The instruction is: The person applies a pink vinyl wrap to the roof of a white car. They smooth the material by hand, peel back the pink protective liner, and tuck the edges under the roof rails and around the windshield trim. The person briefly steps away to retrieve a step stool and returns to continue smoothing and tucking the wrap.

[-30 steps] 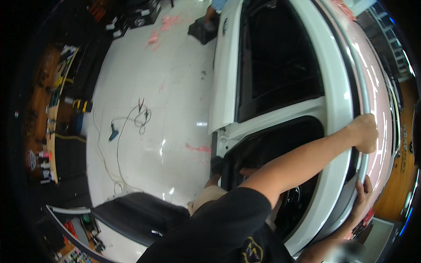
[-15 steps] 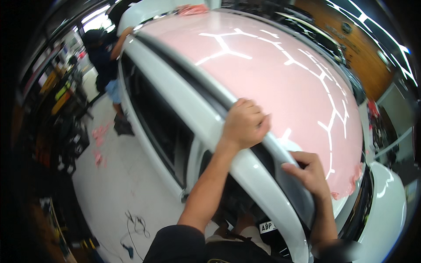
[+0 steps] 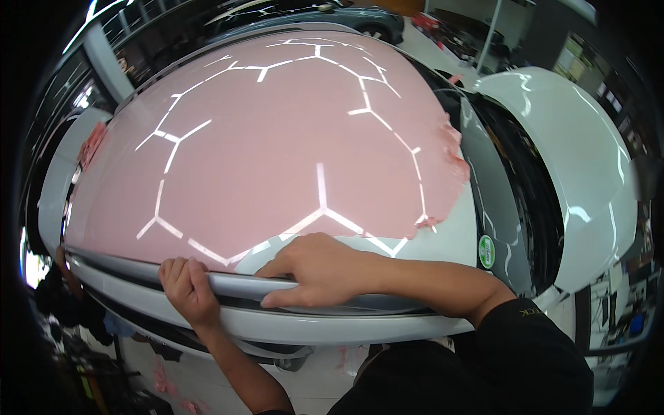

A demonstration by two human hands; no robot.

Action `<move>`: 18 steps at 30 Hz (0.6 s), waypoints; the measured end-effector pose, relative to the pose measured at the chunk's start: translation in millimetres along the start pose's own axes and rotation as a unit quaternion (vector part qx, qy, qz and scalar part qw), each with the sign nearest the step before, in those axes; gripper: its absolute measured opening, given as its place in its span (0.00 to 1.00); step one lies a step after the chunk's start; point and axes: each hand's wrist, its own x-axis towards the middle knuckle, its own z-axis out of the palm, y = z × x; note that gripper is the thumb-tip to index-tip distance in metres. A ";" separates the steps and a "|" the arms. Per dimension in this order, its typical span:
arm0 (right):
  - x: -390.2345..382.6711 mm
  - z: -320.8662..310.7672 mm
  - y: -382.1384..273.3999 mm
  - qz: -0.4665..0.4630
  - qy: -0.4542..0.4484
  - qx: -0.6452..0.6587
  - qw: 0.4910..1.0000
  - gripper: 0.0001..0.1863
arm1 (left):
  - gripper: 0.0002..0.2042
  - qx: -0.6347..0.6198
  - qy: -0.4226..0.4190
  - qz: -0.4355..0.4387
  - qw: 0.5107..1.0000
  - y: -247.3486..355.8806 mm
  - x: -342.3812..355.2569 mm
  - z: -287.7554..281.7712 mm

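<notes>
A white car [image 3: 360, 332] bears pink film [image 3: 277, 159] across most of its roof [image 3: 453, 242], with a silver roof rail [image 3: 238, 284] along the near edge. The right hand [image 3: 315, 270] has its grip on the rail between thumb and fingers; farther left, the left hand [image 3: 187, 287] is curled around it.

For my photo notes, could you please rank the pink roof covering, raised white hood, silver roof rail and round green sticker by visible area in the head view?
1. Pink roof covering
2. Raised white hood
3. Silver roof rail, partly covered by the left hand and right hand
4. Round green sticker, clearly smallest
</notes>
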 end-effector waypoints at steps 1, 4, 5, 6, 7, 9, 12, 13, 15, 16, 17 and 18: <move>-2.9 -1.2 -0.3 0.001 0.002 0.002 1.000 0.29 | 0.13 -0.002 -0.007 -0.005 1.000 2.2 1.9 1.9; -4.7 2.2 4.0 -0.038 0.037 0.025 0.998 0.28 | 0.14 0.010 -0.011 0.011 1.000 7.2 5.0 -0.7; -3.2 4.3 7.2 -0.049 0.040 0.027 0.998 0.27 | 0.14 0.014 -0.006 0.014 1.000 5.6 2.0 -1.5; -4.8 1.8 2.3 -0.046 0.040 0.036 0.998 0.26 | 0.14 0.009 -0.009 0.010 1.000 1.9 -0.4 -4.0; -8.0 -1.9 1.2 -0.036 0.032 0.031 0.998 0.26 | 0.16 0.005 -0.012 0.005 1.000 1.1 -2.6 -2.9; -4.3 -1.1 -1.2 -0.031 0.007 0.035 0.999 0.26 | 0.16 0.021 -0.008 -0.005 1.000 0.1 -4.1 -4.9; -2.8 4.2 3.2 -0.047 0.027 0.025 0.998 0.26 | 0.16 0.009 -0.008 0.010 1.000 -1.5 -3.5 -5.6; -3.7 7.0 3.9 -0.053 0.030 0.027 0.998 0.26 | 0.16 0.007 -0.002 0.006 1.000 -0.1 -3.5 -4.9; -6.5 4.2 6.2 -0.036 0.021 0.022 0.999 0.26 | 0.15 -0.005 -0.016 0.002 1.000 -0.2 -1.1 1.3; -5.8 2.9 5.6 -0.033 0.016 0.020 0.999 0.26 | 0.15 -0.004 -0.013 -0.006 1.000 3.1 0.4 1.6; -4.6 1.9 5.2 -0.037 0.012 0.022 0.999 0.25 | 0.15 -0.007 -0.005 -0.005 1.000 5.8 4.0 3.4; -3.7 2.3 6.2 -0.040 0.008 0.024 0.999 0.25 | 0.15 0.000 0.001 -0.006 1.000 5.5 2.9 2.1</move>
